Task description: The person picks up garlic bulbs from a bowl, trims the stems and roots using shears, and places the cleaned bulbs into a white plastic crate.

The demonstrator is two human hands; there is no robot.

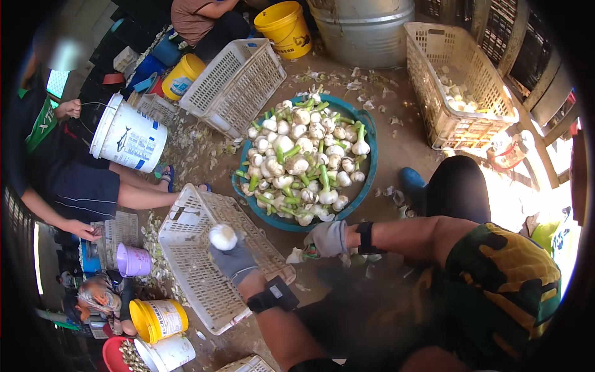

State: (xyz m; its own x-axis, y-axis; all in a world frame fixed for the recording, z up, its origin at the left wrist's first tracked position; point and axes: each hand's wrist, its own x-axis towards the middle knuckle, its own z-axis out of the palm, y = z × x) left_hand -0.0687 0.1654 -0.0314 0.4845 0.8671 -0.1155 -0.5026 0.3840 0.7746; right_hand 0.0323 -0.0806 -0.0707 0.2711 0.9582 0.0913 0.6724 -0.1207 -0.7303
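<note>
My left hand [237, 260], in a grey glove, grips a white garlic bulb [223, 237] above the near crate [186, 282], a dirty white plastic one. My right hand [328, 239], in a pale glove, is closed at the near rim of a round teal tub [367, 186]. A small red-and-green tool [310, 251] shows at its fingers; most of it is hidden, and its kind is unclear. Heaped in the tub are many garlic bulbs [297, 166], several with thick green stem stubs.
Another white crate [229, 80] stands beyond the tub; a crate [455, 80] at the right holds some bulbs. At left, a person holds a white bucket [129, 133]. Yellow buckets [283, 30] and a metal bin [362, 31] stand around. Peelings [164, 248] litter the floor.
</note>
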